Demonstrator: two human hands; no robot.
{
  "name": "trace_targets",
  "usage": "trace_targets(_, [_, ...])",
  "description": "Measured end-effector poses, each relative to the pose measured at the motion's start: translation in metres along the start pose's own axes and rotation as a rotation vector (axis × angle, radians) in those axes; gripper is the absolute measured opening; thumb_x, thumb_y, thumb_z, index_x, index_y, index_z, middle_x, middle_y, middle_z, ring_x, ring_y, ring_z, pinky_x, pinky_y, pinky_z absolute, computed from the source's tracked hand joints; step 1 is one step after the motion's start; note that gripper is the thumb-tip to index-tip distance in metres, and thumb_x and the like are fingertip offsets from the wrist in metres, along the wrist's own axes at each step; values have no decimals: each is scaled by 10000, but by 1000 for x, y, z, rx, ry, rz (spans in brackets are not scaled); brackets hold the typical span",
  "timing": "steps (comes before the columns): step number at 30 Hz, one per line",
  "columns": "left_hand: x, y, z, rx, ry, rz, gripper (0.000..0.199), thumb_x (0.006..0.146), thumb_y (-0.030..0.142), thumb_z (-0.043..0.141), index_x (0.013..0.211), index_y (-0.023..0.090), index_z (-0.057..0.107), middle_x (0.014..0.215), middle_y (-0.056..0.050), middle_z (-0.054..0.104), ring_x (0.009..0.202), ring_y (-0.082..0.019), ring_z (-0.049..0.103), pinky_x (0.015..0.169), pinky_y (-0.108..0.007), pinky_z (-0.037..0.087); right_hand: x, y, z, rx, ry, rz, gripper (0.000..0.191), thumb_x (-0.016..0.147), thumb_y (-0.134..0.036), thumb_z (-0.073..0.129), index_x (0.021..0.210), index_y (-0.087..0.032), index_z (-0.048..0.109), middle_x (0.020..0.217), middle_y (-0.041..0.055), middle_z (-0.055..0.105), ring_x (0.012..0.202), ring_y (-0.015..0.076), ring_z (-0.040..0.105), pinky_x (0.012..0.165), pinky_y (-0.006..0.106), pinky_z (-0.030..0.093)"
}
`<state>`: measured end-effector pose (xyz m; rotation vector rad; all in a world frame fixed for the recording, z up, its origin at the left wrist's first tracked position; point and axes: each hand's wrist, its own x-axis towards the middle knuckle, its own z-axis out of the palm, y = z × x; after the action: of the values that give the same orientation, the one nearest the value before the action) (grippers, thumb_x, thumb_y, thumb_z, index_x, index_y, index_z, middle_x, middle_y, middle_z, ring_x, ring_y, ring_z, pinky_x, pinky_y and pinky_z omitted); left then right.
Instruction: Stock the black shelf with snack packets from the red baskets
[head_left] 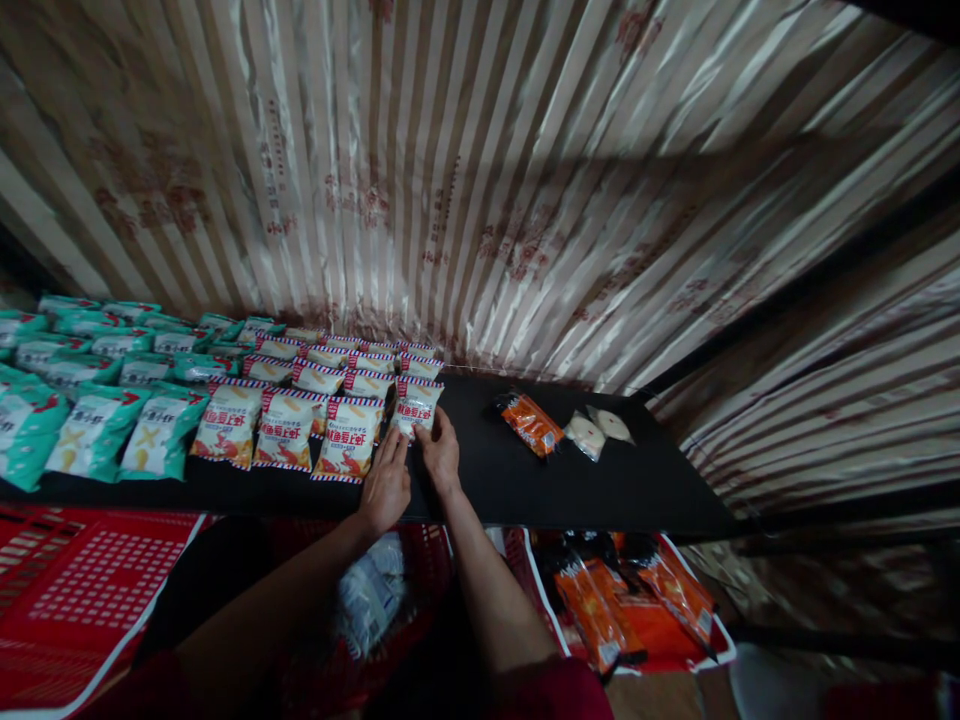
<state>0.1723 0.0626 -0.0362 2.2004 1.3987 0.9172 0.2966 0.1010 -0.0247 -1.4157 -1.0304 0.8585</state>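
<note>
A small white snack bag (417, 402) with a striped top edge and red lettering stands at the right end of the front row. My right hand (441, 452) grips its lower right side, thumb in front. At the bag's lower left corner, my left hand (388, 482) has its fingers together and pressed on it. Just left of my left hand is a matching snack bag (346, 440). More of these bags (283, 428) stand in rows to the left and behind.
Teal snack bags (161, 432) fill the left of the black table (487, 480). Right lie an orange packet (531, 424) and two pale clear-wrapped packets (585, 435). Below are red baskets (105, 580), one holding orange packets (600, 605), and a bluish-white packet (373, 590). A striped curtain (450, 200) hangs behind.
</note>
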Motion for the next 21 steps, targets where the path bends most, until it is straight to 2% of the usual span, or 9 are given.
trace_targets(3, [-1,-1,1,24,-9,6,554,778,41,344,1331,41,366,1453,-185,302,1375,-242,201,1102,-430,284,1,3,2,-159,61,-72,572,704,-312,624,1256,-231,497,1174,56,611,1074,213,555,928,342,432])
trace_targets(7, [-2,-3,3,46,-8,7,561,771,21,342,1331,50,368,1464,-172,286,1382,-235,176,1109,-423,275,1,9,4,-341,97,-98,585,746,-337,585,1296,-183,456,1174,84,609,1065,219,561,923,348,430])
trace_targets(15, [-7,6,-4,81,-35,-57,548,766,16,373,1313,43,398,1488,-193,203,1382,-276,162,1106,-414,270,-17,13,3,-432,200,-77,627,781,-408,539,1298,-70,437,1211,186,553,1069,251,551,937,371,415])
trace_targets(21, [-18,9,-2,66,-47,-55,493,775,19,371,1262,27,452,1440,-217,298,1353,-277,257,1096,-414,287,-34,12,4,-461,274,-119,517,794,-385,515,1211,-79,510,1190,174,558,1095,240,522,953,365,401])
